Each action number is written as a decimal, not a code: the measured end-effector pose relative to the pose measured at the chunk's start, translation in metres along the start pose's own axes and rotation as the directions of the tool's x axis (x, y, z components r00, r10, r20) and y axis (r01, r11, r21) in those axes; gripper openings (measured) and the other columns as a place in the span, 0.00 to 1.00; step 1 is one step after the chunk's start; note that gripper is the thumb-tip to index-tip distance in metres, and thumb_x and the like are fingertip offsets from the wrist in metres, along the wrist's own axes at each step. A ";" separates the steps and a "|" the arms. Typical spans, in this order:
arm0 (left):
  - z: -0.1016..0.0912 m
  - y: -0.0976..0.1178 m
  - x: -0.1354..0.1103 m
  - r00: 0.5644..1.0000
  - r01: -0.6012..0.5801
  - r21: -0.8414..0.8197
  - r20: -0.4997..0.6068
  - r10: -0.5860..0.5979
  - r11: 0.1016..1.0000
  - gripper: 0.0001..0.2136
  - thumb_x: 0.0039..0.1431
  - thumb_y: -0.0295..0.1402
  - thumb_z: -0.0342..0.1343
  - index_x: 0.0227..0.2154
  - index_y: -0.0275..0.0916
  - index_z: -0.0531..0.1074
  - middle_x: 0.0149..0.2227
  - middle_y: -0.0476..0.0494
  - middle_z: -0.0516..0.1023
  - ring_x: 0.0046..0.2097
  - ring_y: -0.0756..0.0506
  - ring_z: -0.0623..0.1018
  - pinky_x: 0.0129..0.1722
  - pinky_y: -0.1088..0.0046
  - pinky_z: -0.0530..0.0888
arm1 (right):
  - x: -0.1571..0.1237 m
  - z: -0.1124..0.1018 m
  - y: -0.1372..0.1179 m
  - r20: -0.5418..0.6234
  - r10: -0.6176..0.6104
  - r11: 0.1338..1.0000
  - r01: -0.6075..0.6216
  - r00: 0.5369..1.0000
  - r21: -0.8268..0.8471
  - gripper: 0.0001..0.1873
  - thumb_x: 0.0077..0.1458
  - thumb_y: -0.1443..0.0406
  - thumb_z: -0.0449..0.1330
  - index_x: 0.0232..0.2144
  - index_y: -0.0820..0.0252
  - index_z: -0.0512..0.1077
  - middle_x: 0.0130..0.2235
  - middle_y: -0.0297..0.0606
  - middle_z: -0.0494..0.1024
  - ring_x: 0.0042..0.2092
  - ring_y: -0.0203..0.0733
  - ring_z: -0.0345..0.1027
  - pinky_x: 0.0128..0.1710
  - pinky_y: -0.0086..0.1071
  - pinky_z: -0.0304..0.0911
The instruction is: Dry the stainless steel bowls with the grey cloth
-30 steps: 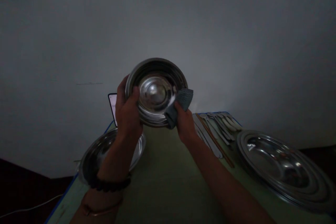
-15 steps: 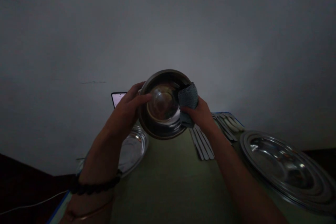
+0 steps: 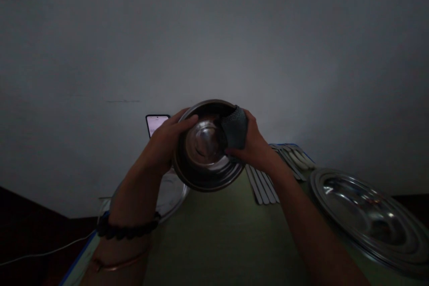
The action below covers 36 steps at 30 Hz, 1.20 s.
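A shiny metal bowl [image 3: 204, 174] is held up above the table, its open side tilted toward me. My left hand [image 3: 167, 140] grips its left rim, with the thumb over the edge on the inside and the other fingers out of sight behind. In my right hand [image 3: 253, 143] is a folded grey cloth [image 3: 234, 127], laid over the bowl's right rim and pressed against the inner wall. Below my left hand, a metal plate [image 3: 172, 196] lies partly covered by the bowl and my forearm.
A stack of large metal plates [image 3: 365, 219] lies at the right of the green table [image 3: 217, 241]. Several flat-handled utensils [image 3: 263, 185] and spoons [image 3: 300, 158] lie behind my right forearm. A lit phone [image 3: 156, 123] leans by the wall [image 3: 214, 31]. A white cable hangs at left.
The bowl has come slightly lower and tilted a little. My right hand has moved with the cloth slightly left, further over the inside wall. More of the phone shows.
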<state>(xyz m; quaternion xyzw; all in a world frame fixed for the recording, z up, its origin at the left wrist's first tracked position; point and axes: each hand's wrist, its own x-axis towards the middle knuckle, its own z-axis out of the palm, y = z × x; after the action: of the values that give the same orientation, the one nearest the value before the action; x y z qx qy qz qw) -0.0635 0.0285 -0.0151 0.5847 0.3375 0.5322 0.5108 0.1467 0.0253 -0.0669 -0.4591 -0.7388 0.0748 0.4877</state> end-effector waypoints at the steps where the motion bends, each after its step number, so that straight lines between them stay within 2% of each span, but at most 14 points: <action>1: 0.000 0.001 0.000 1.000 0.011 -0.012 0.010 -0.011 1.000 0.18 0.51 0.38 0.61 0.46 0.41 0.76 0.36 0.42 0.82 0.38 0.39 0.80 0.38 0.63 0.77 | 0.000 0.000 0.002 0.035 -0.028 1.000 0.027 0.999 0.007 0.55 0.38 0.65 0.67 0.63 0.59 0.42 0.64 0.52 0.52 0.64 0.54 0.50 0.61 0.46 0.52; 3: 0.002 0.003 -0.001 0.999 0.021 -0.030 0.028 -0.020 0.999 0.17 0.51 0.39 0.60 0.45 0.43 0.76 0.36 0.42 0.82 0.38 0.38 0.81 0.37 0.62 0.78 | 0.000 0.000 0.004 0.063 -0.013 1.000 0.012 0.998 0.015 0.55 0.38 0.66 0.66 0.64 0.58 0.41 0.64 0.51 0.53 0.63 0.55 0.53 0.61 0.46 0.53; 7: 0.007 0.006 -0.002 1.000 -0.002 -0.017 0.021 0.002 1.000 0.17 0.51 0.39 0.60 0.45 0.43 0.76 0.36 0.41 0.82 0.39 0.37 0.80 0.36 0.62 0.78 | 0.001 0.000 0.001 0.002 0.132 0.991 -0.132 0.991 -0.033 0.51 0.40 0.66 0.65 0.63 0.57 0.44 0.58 0.51 0.65 0.53 0.57 0.67 0.51 0.47 0.62; 10: 0.008 0.005 -0.002 1.000 -0.020 0.004 0.007 0.020 1.000 0.18 0.51 0.39 0.60 0.46 0.42 0.76 0.36 0.42 0.82 0.39 0.38 0.81 0.36 0.62 0.78 | 0.003 0.000 -0.001 -0.064 0.250 0.958 -0.256 0.966 -0.130 0.41 0.42 0.62 0.65 0.57 0.60 0.55 0.46 0.49 0.76 0.45 0.58 0.72 0.40 0.45 0.65; 12: 0.006 0.003 -0.002 0.999 -0.029 0.016 0.023 0.029 0.999 0.18 0.52 0.40 0.60 0.45 0.42 0.76 0.35 0.42 0.82 0.39 0.38 0.81 0.37 0.63 0.78 | 0.004 0.000 -0.002 -0.112 0.275 0.935 -0.293 0.955 -0.200 0.33 0.42 0.59 0.66 0.51 0.61 0.62 0.40 0.48 0.78 0.41 0.58 0.73 0.36 0.43 0.64; 14: 0.003 0.001 -0.002 0.998 -0.029 0.041 0.063 0.026 0.999 0.16 0.52 0.40 0.61 0.44 0.42 0.77 0.34 0.42 0.82 0.38 0.39 0.81 0.37 0.64 0.78 | 0.005 -0.001 -0.002 -0.136 0.268 0.923 -0.295 0.954 -0.247 0.28 0.42 0.57 0.66 0.45 0.60 0.66 0.36 0.46 0.78 0.39 0.56 0.73 0.33 0.40 0.62; 17: 0.000 0.001 -0.003 0.989 -0.002 0.104 0.148 -0.013 0.995 0.15 0.51 0.39 0.61 0.41 0.41 0.79 0.34 0.42 0.82 0.36 0.39 0.81 0.37 0.63 0.78 | 0.006 -0.001 -0.005 -0.112 0.238 0.929 -0.260 0.965 -0.263 0.22 0.44 0.56 0.66 0.41 0.58 0.69 0.33 0.42 0.78 0.36 0.52 0.73 0.31 0.37 0.61; 20: -0.001 0.003 -0.005 0.974 0.034 0.117 0.219 -0.059 0.993 0.14 0.53 0.38 0.60 0.42 0.40 0.79 0.35 0.41 0.83 0.37 0.39 0.81 0.38 0.62 0.78 | 0.006 -0.002 -0.008 -0.086 0.220 0.940 -0.235 0.972 -0.248 0.20 0.46 0.54 0.64 0.39 0.57 0.70 0.32 0.41 0.78 0.35 0.50 0.73 0.31 0.37 0.60; 22: 0.001 0.004 -0.005 0.973 0.039 0.105 0.224 -0.062 0.994 0.13 0.54 0.37 0.59 0.42 0.41 0.79 0.35 0.41 0.83 0.36 0.39 0.81 0.40 0.61 0.77 | 0.005 -0.001 -0.008 -0.097 0.214 0.940 -0.232 0.972 -0.249 0.19 0.47 0.52 0.63 0.38 0.57 0.71 0.31 0.42 0.78 0.34 0.50 0.72 0.32 0.37 0.60; 26: 0.006 0.005 -0.005 0.988 0.032 0.062 0.149 -0.041 0.998 0.14 0.51 0.38 0.61 0.40 0.40 0.80 0.33 0.42 0.82 0.34 0.39 0.81 0.38 0.61 0.77 | 0.005 0.000 -0.006 -0.201 0.198 0.949 -0.239 0.959 -0.207 0.20 0.49 0.50 0.61 0.38 0.57 0.72 0.32 0.42 0.78 0.35 0.50 0.72 0.34 0.38 0.61; 28: 0.009 0.006 -0.004 0.996 0.009 0.029 0.093 -0.011 1.000 0.14 0.50 0.40 0.62 0.39 0.40 0.80 0.32 0.42 0.82 0.34 0.38 0.81 0.36 0.60 0.78 | 0.005 0.002 -0.004 -0.269 0.223 0.954 -0.266 0.937 -0.136 0.20 0.50 0.49 0.60 0.37 0.57 0.72 0.33 0.42 0.78 0.36 0.50 0.71 0.34 0.38 0.61; 30: 0.011 0.006 -0.002 0.999 -0.046 0.007 -0.004 0.046 0.999 0.15 0.49 0.41 0.62 0.38 0.40 0.80 0.32 0.42 0.82 0.36 0.38 0.81 0.36 0.60 0.78 | 0.005 0.007 -0.002 -0.288 0.279 0.951 -0.306 0.916 -0.052 0.19 0.51 0.50 0.59 0.36 0.58 0.71 0.34 0.43 0.78 0.36 0.49 0.71 0.35 0.39 0.62; 34: 0.013 0.003 0.002 0.968 -0.162 -0.028 -0.199 0.154 0.986 0.14 0.49 0.40 0.61 0.38 0.43 0.79 0.37 0.45 0.82 0.41 0.38 0.79 0.38 0.61 0.78 | 0.004 0.023 0.005 -0.179 0.413 0.908 -0.389 0.893 0.157 0.18 0.52 0.54 0.57 0.39 0.61 0.70 0.40 0.47 0.78 0.41 0.49 0.71 0.40 0.40 0.64; 36: 0.012 0.001 0.003 0.962 -0.189 -0.039 -0.206 0.178 0.981 0.14 0.50 0.39 0.60 0.40 0.44 0.77 0.39 0.47 0.81 0.44 0.38 0.78 0.39 0.62 0.77 | 0.003 0.029 0.011 -0.085 0.464 0.858 -0.423 0.882 0.290 0.19 0.49 0.58 0.59 0.43 0.62 0.68 0.43 0.46 0.77 0.43 0.47 0.71 0.43 0.41 0.65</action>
<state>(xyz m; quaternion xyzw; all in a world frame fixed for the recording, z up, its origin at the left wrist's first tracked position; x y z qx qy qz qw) -0.0510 0.0279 -0.0120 0.5414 0.3162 0.6434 0.4393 0.1302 0.0435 -0.0861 -0.5527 -0.5569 0.2474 0.5685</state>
